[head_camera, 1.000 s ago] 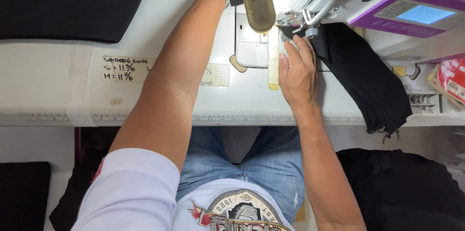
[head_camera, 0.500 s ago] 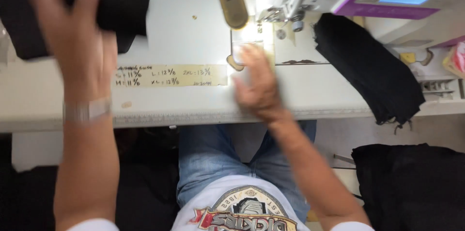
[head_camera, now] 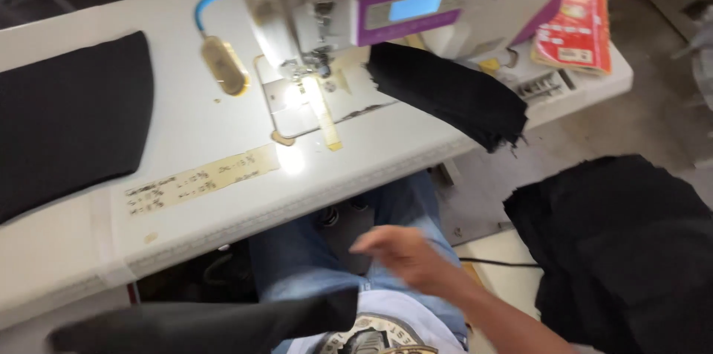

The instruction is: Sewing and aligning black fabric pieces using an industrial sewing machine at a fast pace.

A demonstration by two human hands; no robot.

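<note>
Bare white table (head_camera: 186,112) between black fabric stack (head_camera: 63,120) and sewing machine (head_camera: 356,5).

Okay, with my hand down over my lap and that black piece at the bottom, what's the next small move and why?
Probably lift the black fabric piece from your lap up onto the table toward the sewing machine needle. The lit plate under the needle looks bare, and your right hand hangs free over your jeans, blurred, holding nothing visible. The left hand is out of view.

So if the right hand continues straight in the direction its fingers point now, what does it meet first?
The right hand, blurred over the lap, points left. It would probably reach the jeans-clad left thigh first, below the table edge; depth is unclear.
</note>
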